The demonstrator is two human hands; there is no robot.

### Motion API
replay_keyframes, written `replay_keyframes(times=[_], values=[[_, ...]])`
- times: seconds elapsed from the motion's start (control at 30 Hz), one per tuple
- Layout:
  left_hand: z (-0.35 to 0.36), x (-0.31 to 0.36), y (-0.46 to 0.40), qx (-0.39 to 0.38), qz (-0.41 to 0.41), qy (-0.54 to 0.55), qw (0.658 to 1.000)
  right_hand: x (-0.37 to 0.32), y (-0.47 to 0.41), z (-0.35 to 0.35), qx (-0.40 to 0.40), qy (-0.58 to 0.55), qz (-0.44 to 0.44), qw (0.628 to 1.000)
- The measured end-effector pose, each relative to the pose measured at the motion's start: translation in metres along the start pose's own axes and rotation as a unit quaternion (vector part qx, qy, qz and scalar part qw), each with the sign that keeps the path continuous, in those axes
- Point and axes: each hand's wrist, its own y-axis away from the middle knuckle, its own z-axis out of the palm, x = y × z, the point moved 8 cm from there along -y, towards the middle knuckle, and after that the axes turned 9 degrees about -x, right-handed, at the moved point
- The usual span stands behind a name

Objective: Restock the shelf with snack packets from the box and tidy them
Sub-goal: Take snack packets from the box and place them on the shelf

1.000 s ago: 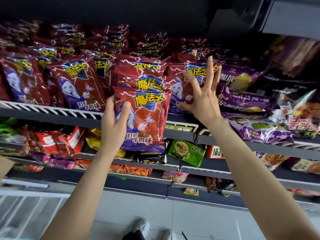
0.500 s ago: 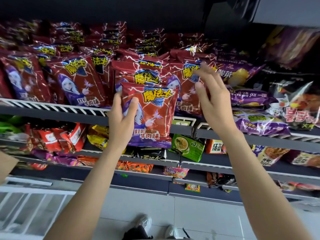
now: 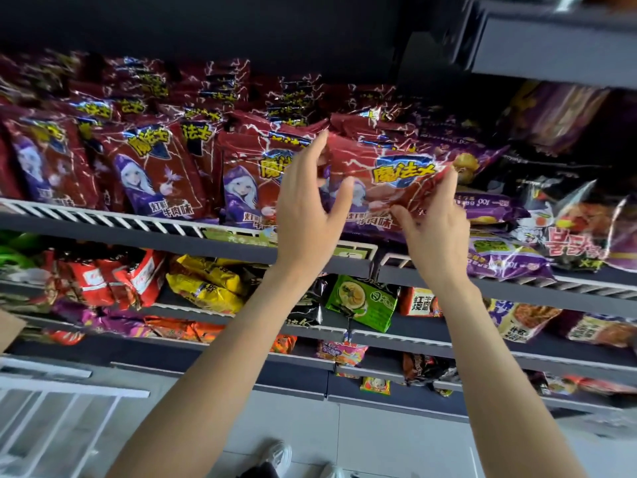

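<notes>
Your right hand (image 3: 436,232) pinches the glossy red foil snack packet with a yellow-on-blue logo (image 3: 389,181) at its lower right edge, thumb and fingers clamped on the crinkled foil. Your left hand (image 3: 310,215) sits at the packet's 9 o'clock, fingers spread apart and loosely curved, tips at the packet's left edge (whether they actually touch it, I cannot tell).

The packet is tilted, its top leaning back, over the front of the top grey metal shelf with a white wire front rail (image 3: 103,232). It lies in front of the row of matching red foil packets (image 3: 155,174), which stand leaning back in files across the shelf to your 9 o'clock.

At the held packet's 3 o'clock, just beside it, lie purple foil packets (image 3: 499,257) stacked flat on the same level. Further toward 3 o'clock sits a dark packet with red lettering (image 3: 572,236).

At 6 o'clock from your hands, the lower shelves carry a green packet (image 3: 362,298), yellow packets (image 3: 206,284) and red-and-white packets (image 3: 103,277).

At the bottom of view, your white shoes (image 3: 279,457) stand on the pale tiled floor (image 3: 379,436).
</notes>
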Motion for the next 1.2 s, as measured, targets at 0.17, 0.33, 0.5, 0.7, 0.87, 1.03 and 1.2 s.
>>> replay_keyframes(times=[0.17,0.33,0.5,0.7,0.87,1.03,1.2], values=[[-0.024,-0.024,0.014,0.061,0.042,-0.13,0.989,-0.006,-0.007,0.027,-0.104,0.141,0.019,0.984],[-0.014,-0.045,0.008,0.011,0.052,-0.282,0.958,-0.009,-0.008,0.006,-0.021,0.145,0.058,0.987],[-0.013,-0.049,0.006,0.025,0.042,-0.275,0.96,-0.02,-0.018,-0.016,0.102,0.177,0.055,0.977],[-0.012,-0.048,0.008,0.019,0.046,-0.309,0.95,-0.019,-0.029,-0.009,0.058,0.204,0.041,0.976],[-0.031,-0.059,0.01,0.043,0.007,-0.31,0.95,-0.019,-0.03,-0.006,0.049,0.194,0.022,0.98],[-0.02,-0.055,0.015,-0.013,0.061,-0.27,0.961,-0.033,-0.03,0.005,0.078,0.153,-0.074,0.982],[-0.044,-0.055,0.021,-0.003,0.08,-0.16,0.984,-0.064,0.007,0.013,0.099,0.09,-0.179,0.975]])
